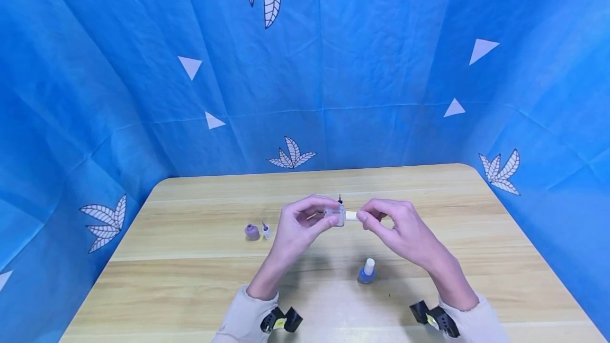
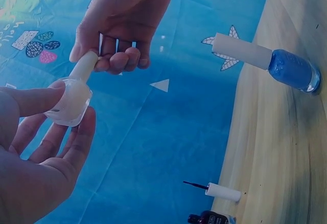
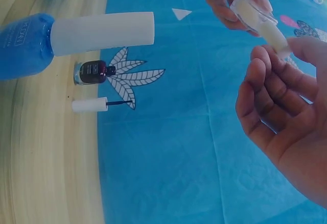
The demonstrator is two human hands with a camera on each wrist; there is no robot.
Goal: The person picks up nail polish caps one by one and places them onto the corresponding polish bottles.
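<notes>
Up above the table, my left hand holds a clear glass nail polish bottle with pale contents, thumb on one side and fingers on the other. The bottle lies tipped on its side, its neck end toward the right. My right hand pinches the white cap between thumb and fingertips, and the cap sits on the bottle's neck. Below the hands, a blue nail polish bottle stands upright on the table with its white cap on.
On the left stands an uncapped purple bottle, its white brush cap beside it, bristles up. Farther back, a dark uncapped bottle stands by another upright brush cap, mostly hidden by my left hand in the head view. Blue cloth surrounds the wooden table.
</notes>
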